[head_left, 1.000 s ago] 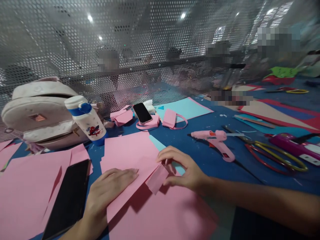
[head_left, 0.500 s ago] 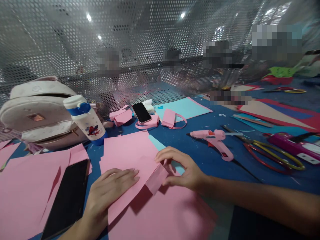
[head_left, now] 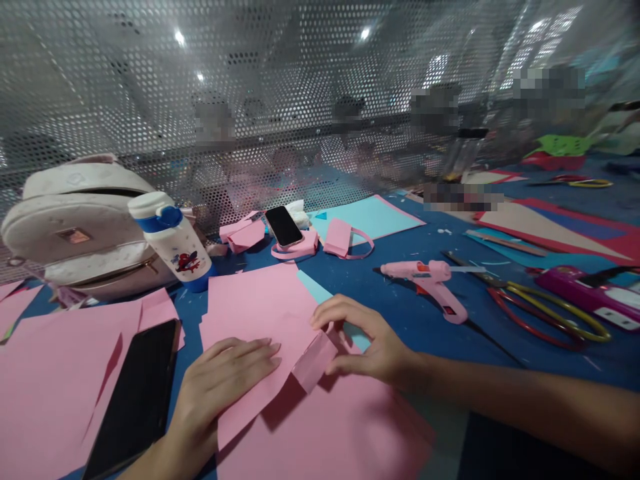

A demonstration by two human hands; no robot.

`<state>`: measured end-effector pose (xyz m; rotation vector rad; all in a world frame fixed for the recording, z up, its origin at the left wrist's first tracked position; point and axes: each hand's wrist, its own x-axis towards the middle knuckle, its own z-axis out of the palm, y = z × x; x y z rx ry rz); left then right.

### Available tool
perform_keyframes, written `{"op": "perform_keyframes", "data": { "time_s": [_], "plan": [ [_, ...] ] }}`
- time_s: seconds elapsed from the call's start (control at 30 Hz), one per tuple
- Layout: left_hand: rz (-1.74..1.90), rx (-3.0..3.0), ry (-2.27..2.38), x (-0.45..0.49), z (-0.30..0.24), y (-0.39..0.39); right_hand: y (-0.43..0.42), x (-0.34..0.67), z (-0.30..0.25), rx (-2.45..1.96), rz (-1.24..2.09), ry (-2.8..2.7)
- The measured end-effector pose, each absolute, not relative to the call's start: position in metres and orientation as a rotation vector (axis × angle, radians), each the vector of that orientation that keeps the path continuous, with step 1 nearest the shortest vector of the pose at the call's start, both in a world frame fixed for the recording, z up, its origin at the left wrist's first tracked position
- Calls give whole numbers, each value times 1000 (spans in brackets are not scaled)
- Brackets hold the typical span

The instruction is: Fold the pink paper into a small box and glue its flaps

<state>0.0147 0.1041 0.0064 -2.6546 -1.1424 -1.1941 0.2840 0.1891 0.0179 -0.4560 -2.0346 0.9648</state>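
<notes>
My left hand [head_left: 227, 383] lies flat, fingers stretched out, on a sheet of pink paper [head_left: 260, 300]. Around a small folded pink paper piece [head_left: 314, 360] curl the thumb and fingers of my right hand [head_left: 367, 340], at the sheet's right edge. The folded piece stands tilted, its near face turned toward me; part of it is hidden behind my fingers. Beneath lie more pink sheets [head_left: 320, 447], and a strip of light blue paper [head_left: 314, 285] shows at their right side.
A pink glue gun [head_left: 420, 270] with a cord and large scissors [head_left: 540, 310] lie to the right, beside a purple power strip [head_left: 590, 293]. Small pink paper bags [head_left: 339, 237], a phone [head_left: 284, 225], a bottle [head_left: 175, 247] and a backpack [head_left: 90, 233] stand behind. Another phone [head_left: 135, 393] lies left.
</notes>
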Motion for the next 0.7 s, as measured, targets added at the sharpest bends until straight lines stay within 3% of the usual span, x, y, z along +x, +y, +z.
{"op": "perform_keyframes", "data": {
  "time_s": [0.7],
  "plan": [
    [-1293,-2627,-1142,9,8,105,190,285,16,-416,952,-2038]
  ]
}}
